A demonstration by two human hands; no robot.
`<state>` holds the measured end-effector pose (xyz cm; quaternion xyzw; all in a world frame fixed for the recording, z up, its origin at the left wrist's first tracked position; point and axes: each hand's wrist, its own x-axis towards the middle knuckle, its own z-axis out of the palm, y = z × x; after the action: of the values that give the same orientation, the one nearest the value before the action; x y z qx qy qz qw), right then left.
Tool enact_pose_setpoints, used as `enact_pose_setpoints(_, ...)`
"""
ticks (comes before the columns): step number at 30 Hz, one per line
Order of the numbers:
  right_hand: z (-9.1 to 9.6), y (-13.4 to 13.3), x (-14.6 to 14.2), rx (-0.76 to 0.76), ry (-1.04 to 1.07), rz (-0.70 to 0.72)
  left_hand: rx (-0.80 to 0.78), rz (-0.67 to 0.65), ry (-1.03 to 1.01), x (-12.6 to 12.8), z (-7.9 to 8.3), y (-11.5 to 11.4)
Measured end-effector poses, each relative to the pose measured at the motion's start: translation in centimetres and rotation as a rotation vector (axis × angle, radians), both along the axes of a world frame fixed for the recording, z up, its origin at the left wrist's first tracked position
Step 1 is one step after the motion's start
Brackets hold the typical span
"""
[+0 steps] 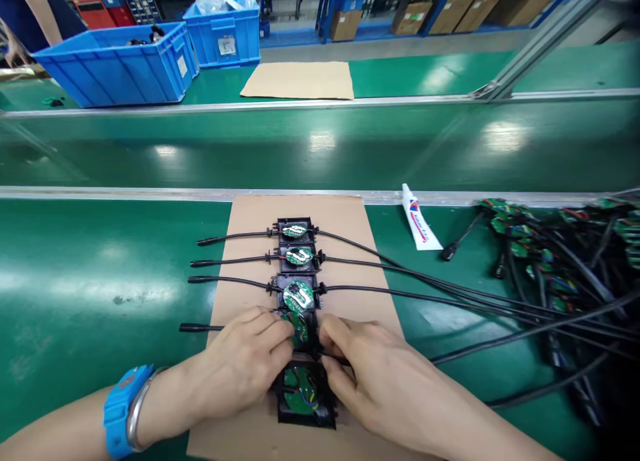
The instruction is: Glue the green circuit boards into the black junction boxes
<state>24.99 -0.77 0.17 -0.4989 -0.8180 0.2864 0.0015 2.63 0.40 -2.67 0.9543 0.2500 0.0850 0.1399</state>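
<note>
Black plastic housings with green circuit boards stand in a column on a cardboard sheet [350, 214]. My left hand [255, 354] is closed at the left side of the fourth housing [313, 328], fingertips at its green circuit board [299, 324]; what sits under the fingers is partly hidden. My right hand [370, 364] pinches a black cable [335, 358] at that housing's right edge. Nearest me lies another housing [306, 421] with a green board [300, 389] and coloured wires inside. The three farther boards, such as this one [299, 296], carry white paste, and cables leave their housings on both sides.
A white tube [419, 221] lies right of the cardboard. Tangled cables and boards [545, 261] are heaped at the right. Beyond a metal rail [150, 194] stand two blue bins [120, 68], near a flat cardboard piece [300, 80]. Part of a person [40, 11] shows at the top left.
</note>
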Motion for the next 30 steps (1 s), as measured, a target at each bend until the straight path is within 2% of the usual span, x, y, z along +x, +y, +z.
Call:
enact_pose_setpoints(5, -0.4, -0.5, 0.2, 0.020, 0.043, 0.066, -0.084, -0.004, -0.001, -0.3, -0.3, 0.2)
enact_pose_setpoints(7, -0.8, -0.5, 0.3, 0.072, 0.086, 0.124, -0.106, 0.001, 0.003, -0.3, -0.3, 0.1)
enact_pose_setpoints(11, -2.5, -0.4, 0.7, 0.360, 0.148, 0.211, -0.134, 0.005, -0.006, -0.3, -0.3, 0.1)
enact_pose_setpoints(13, -3.6, -0.4, 1.0, 0.496, 0.151, 0.191, -0.138, 0.001, 0.000, -0.2, -0.2, 0.1)
enact_pose_setpoints(15, -4.5, -0.5, 1.2, 0.559, 0.144, 0.145, -0.133, -0.004, 0.018, -0.2, -0.1, 0.1)
enact_pose_setpoints(21, -5.0, -0.7, 1.1, 0.558, 0.143, 0.083, -0.102, -0.026, 0.080, 0.2, 0.3, 0.1)
enact_pose_setpoints(27, -4.5, -0.3, 0.2, 0.596, 0.018, 0.235, -0.161, 0.067, 0.112, 1.5, 0.6, -0.2)
enact_pose_setpoints(30, -3.9, 0.1, 0.2, 0.575, -0.033, 0.254, -0.165, 0.089, 0.132, 1.8, 0.7, -0.2)
